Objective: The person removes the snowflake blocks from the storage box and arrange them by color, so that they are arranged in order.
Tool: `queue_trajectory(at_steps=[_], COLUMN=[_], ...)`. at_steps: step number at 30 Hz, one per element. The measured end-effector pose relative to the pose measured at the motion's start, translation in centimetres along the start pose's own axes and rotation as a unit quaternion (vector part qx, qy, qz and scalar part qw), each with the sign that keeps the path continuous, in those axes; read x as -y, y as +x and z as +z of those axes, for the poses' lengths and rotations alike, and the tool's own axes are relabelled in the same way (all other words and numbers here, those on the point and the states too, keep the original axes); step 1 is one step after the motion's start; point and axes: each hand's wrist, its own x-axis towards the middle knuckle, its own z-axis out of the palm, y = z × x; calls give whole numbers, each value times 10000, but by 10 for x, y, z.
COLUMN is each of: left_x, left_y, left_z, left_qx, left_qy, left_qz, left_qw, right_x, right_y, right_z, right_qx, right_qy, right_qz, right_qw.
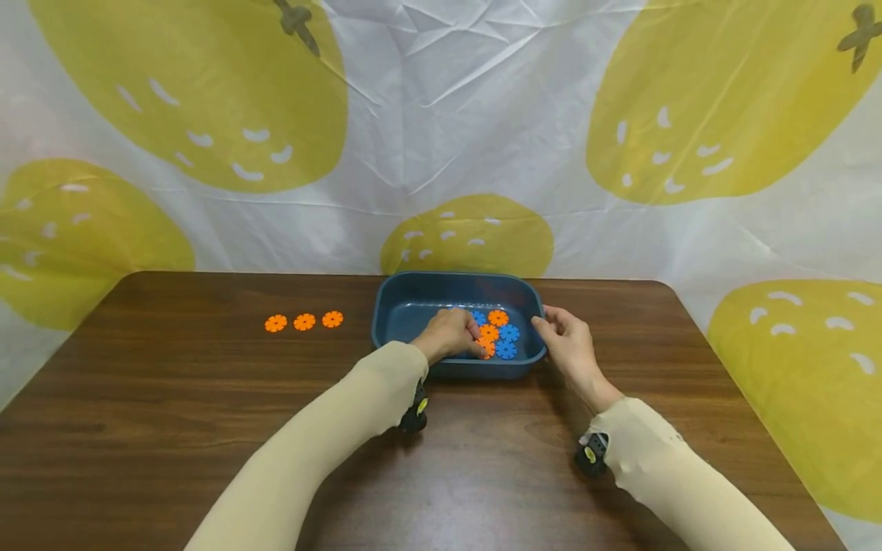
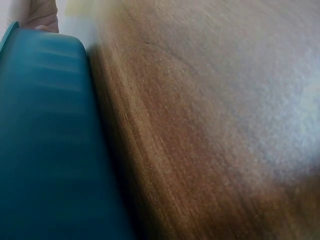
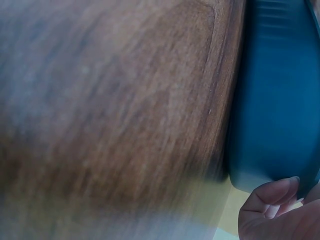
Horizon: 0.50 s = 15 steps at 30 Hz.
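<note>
A dark blue plastic basin [image 1: 458,370] stands at the table's far edge, with orange and blue notched discs inside. My left hand [image 1: 446,334] reaches over its front rim, thumb and fingers bent at an orange disc [image 1: 488,350]. Whether they pinch that disc cannot be made out. Near them lie another orange disc [image 1: 498,317] and a blue disc [image 1: 506,350]; the hand partly covers other discs. My right hand [image 1: 570,348] holds the basin's right end by the rim, thumb on top. In the right wrist view, its fingers [image 3: 272,197] bend at the basin's corner.
Left of the basin, three orange discs lie in a row on the brown wooden table [image 1: 207,428], the middle one [image 1: 305,321] between two others. Behind the table hangs a white cloth [image 1: 468,115] with yellow fruit shapes.
</note>
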Motion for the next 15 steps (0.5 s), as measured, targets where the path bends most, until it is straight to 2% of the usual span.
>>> queue_trajectory(at_steps=[15], left_x=[1], left_y=[0], left_z=[-3], left_qx=[-107], left_qy=[-401], left_qz=[113], left_qw=[9991], right_x=[0], right_y=[2], right_z=[-1], right_qx=[58], right_qy=[-102], right_qz=[133], right_qw=[9998])
